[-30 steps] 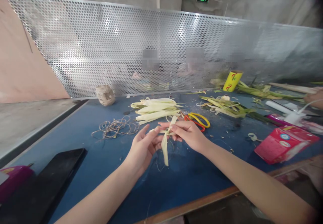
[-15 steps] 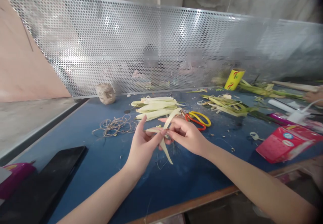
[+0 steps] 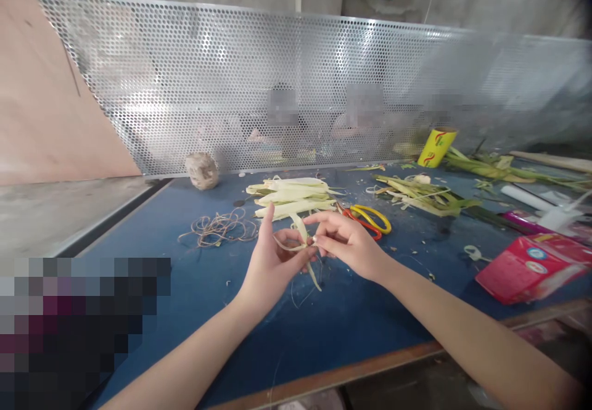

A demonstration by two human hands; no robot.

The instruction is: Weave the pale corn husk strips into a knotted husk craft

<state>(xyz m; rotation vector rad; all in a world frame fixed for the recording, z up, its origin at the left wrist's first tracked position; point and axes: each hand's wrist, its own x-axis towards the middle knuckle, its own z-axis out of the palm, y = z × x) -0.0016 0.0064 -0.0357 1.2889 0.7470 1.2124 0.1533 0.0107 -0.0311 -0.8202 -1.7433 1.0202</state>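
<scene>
Both of my hands meet above the blue table [image 3: 351, 323] and pinch one pale leaf strip [image 3: 301, 230]. My left hand [image 3: 272, 262] grips it between thumb and fingers, with the index finger raised. My right hand [image 3: 345, 241] pinches the same strip from the right, its fingers curled. The strip is bent between the two hands and its lower end hangs down towards the table. Just behind my hands lies a pile of pale leaf strips [image 3: 291, 195].
Loose twine [image 3: 219, 228] lies to the left, a twine ball [image 3: 202, 170] by the perforated metal screen [image 3: 277, 77]. Yellow and red scissors [image 3: 367, 217] lie behind my right hand. Green leaves [image 3: 425, 194], a yellow cup [image 3: 436, 147] and a pink pack [image 3: 527, 265] are on the right.
The strip hung long and straight from my hands a second ago. Now it is folded shorter between my fingers, and both hands have moved slightly up and closer together.
</scene>
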